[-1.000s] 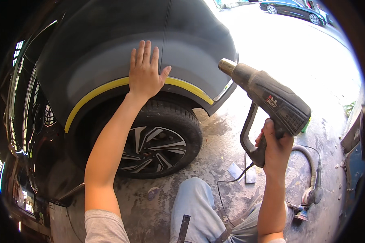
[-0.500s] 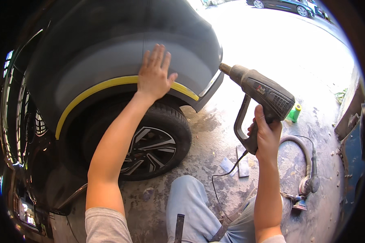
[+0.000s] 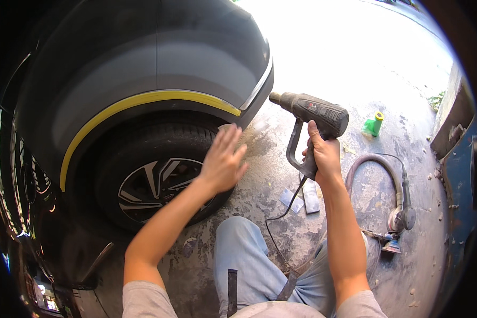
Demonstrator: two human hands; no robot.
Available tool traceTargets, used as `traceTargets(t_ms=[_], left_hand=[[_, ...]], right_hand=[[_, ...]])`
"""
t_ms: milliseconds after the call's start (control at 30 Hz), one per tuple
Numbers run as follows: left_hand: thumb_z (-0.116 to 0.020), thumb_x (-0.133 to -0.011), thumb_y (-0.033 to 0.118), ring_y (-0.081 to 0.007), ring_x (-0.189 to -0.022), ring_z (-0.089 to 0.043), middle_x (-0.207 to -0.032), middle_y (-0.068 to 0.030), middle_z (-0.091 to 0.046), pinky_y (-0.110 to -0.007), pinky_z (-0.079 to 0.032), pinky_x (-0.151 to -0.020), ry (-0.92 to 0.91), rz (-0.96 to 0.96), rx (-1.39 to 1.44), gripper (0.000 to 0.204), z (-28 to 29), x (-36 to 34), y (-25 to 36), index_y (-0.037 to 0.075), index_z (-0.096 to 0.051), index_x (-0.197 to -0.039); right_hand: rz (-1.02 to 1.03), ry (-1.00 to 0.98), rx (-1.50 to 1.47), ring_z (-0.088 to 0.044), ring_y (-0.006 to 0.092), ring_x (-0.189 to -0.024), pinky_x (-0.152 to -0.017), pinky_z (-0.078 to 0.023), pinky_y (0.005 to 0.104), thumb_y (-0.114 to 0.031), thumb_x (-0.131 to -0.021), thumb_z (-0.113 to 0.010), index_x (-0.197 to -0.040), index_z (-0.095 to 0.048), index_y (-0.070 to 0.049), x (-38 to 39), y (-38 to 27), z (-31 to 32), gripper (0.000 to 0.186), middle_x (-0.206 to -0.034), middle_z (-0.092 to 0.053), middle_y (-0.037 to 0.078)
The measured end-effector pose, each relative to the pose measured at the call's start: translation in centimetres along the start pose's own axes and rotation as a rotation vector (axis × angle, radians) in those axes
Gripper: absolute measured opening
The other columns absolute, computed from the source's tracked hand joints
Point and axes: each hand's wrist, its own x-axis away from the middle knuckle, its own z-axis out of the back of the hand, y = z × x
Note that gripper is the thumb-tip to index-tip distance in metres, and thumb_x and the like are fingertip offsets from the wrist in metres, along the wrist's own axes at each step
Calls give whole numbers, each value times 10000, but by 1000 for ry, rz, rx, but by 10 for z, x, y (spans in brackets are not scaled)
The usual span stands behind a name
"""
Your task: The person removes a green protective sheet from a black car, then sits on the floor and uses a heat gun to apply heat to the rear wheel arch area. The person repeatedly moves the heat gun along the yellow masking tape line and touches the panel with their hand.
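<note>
My right hand (image 3: 325,153) is wrapped round the handle of a black heat gun (image 3: 317,114), whose nozzle points left toward the corner of a dark car. In front of the wheel (image 3: 159,186), my left hand (image 3: 223,160) hovers with its fingers stretched out, holding nothing. Yellow masking tape (image 3: 159,96) follows the edge of the wheel arch. Above the tape, the body panel (image 3: 191,69) has a matte grey patch fading into the darker paint.
On the worn concrete floor to the right lie a sander (image 3: 404,218) with a hose (image 3: 373,157) and a green-and-yellow roll (image 3: 375,124). Sanding sheets (image 3: 311,197) lie below the heat gun, near its cord (image 3: 284,217). A blue object (image 3: 462,175) stands at the right edge.
My left hand has come off the panel and moved down and slightly right, in front of the wheel. The heat gun has shifted left in view, still in my right hand.
</note>
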Motion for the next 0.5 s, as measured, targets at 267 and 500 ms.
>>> traceTargets(t_ms=[267, 500], left_hand=[[-637, -920, 447, -411, -1394, -398, -1381, -256, -552, -497, -287, -1167, -243, 512, 354, 536, -82, 137, 67, -33, -687, -1153], [-593, -928, 486, -359, -1062, -667, -1106, -180, -722, -435, -507, -929, -410, 994, 623, 491, -103, 169, 105, 55, -718, -1129]], right_hand=[[-10, 3, 17, -557, 116, -526, -485, -489, 264, -464, -896, -753, -909, -608, -58, -5, 12, -1, 432, -688, -536, 6], [-3, -10, 43, -539, 96, -541, -487, -496, 259, -430, -887, -776, -913, -635, -53, 1, 13, -10, 403, -699, -542, -7]])
